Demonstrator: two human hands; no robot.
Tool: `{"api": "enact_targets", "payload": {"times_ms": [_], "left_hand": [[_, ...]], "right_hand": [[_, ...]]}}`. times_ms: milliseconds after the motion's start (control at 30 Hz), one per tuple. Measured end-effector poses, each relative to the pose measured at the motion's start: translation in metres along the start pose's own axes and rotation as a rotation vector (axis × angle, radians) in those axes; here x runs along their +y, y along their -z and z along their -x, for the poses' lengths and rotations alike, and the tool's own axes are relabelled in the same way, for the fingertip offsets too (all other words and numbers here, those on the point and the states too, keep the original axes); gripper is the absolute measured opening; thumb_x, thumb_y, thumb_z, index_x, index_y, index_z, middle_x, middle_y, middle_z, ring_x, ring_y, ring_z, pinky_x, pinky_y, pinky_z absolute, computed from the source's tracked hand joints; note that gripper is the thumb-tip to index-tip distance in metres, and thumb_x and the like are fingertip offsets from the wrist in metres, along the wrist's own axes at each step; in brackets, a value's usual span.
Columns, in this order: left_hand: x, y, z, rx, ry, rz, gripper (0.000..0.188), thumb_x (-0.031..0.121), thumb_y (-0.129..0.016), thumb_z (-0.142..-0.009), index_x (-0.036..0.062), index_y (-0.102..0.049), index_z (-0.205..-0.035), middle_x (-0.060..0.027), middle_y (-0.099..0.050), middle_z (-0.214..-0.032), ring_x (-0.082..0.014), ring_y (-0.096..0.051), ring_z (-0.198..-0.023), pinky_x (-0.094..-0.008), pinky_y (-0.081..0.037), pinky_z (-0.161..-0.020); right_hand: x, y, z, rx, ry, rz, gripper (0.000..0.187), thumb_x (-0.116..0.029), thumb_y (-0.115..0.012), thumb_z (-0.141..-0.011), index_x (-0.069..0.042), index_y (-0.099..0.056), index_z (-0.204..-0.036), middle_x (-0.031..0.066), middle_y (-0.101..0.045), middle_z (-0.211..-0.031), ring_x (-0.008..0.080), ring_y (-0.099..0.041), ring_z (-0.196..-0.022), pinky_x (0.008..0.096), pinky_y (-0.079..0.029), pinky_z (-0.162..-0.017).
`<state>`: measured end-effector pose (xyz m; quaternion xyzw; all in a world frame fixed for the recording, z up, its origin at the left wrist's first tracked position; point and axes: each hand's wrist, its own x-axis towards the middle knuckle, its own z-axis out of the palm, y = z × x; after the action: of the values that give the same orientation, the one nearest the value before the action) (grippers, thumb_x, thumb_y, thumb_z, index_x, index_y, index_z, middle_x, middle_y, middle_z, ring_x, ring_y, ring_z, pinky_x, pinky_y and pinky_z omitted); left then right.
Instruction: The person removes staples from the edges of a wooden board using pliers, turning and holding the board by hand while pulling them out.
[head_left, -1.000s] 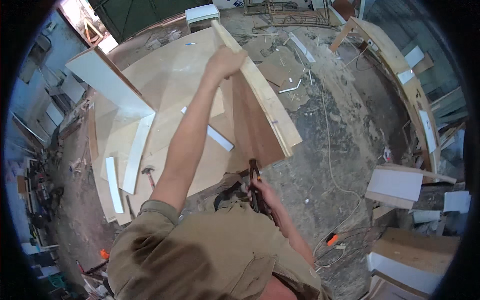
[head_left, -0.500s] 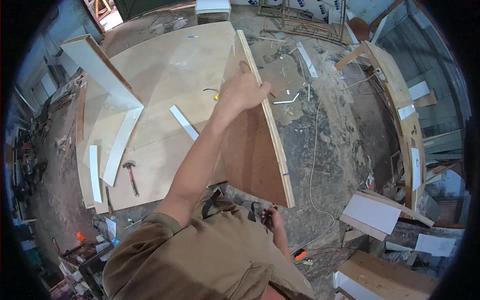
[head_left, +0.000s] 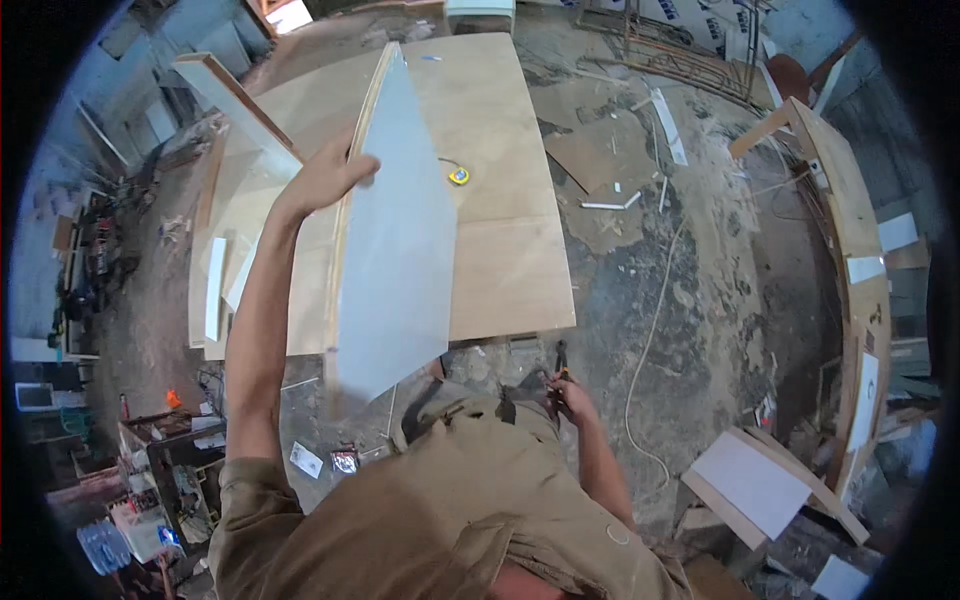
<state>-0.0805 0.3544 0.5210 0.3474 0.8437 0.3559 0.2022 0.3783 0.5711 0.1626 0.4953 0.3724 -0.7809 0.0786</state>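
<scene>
My left hand (head_left: 325, 180) grips the upper edge of a tall plywood board (head_left: 400, 235), its thumb over the white face. The board stands on edge, tilted, at the near left part of a large plywood sheet (head_left: 510, 265). Low beside my right leg, my right hand (head_left: 574, 400) is closed round a dark hand tool (head_left: 563, 356) that looks like pliers. A yellow tape measure (head_left: 458, 176) lies on the sheet just right of the board. Behind my left hand stands a white-faced board (head_left: 240, 105), its lower part hidden.
A white strip (head_left: 215, 290) lies at the sheet's left edge, and a blue pen (head_left: 431, 58) near its far edge. On the right, a cable (head_left: 648, 350) runs over the floor past a long wooden piece (head_left: 850, 220). A cluttered stand (head_left: 165, 440) is at lower left.
My left hand has swung the board leftward, so its white face shows instead of the brown one. The tape measure has come into full view; the hammer is now hidden. More of the right-hand tool shows.
</scene>
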Motion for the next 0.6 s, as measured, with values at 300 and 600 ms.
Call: {"api": "enact_targets", "payload": {"times_ms": [300,600], "left_hand": [[0.038,-0.024,0.015,-0.143,-0.035,-0.025,0.065,0.019,-0.063,-0.089,-0.002,-0.04,-0.145,-0.0127,-0.047,-0.143,-0.0211,-0.041,-0.132,-0.0331,-0.03,-0.11],[0.054,-0.048,-0.053,-0.198,-0.132,-0.089,0.051,0.018,-0.063,-0.093,-0.0016,-0.05,-0.138,-0.007,-0.058,-0.125,-0.0155,-0.05,-0.115,-0.031,-0.04,-0.1]], "right_hand": [[-0.047,0.054,-0.017,-0.239,-0.02,0.161,0.014,-0.003,-0.063,-0.087,-0.005,-0.057,-0.099,0.0066,-0.065,-0.078,0.0172,-0.064,-0.067,0.0329,-0.052,-0.055],[-0.099,0.024,0.018,-0.039,0.244,0.536,0.019,-0.005,-0.063,-0.082,-0.003,-0.065,-0.1,0.0014,-0.064,-0.082,0.0134,-0.059,-0.078,0.0307,-0.047,-0.07]]}}
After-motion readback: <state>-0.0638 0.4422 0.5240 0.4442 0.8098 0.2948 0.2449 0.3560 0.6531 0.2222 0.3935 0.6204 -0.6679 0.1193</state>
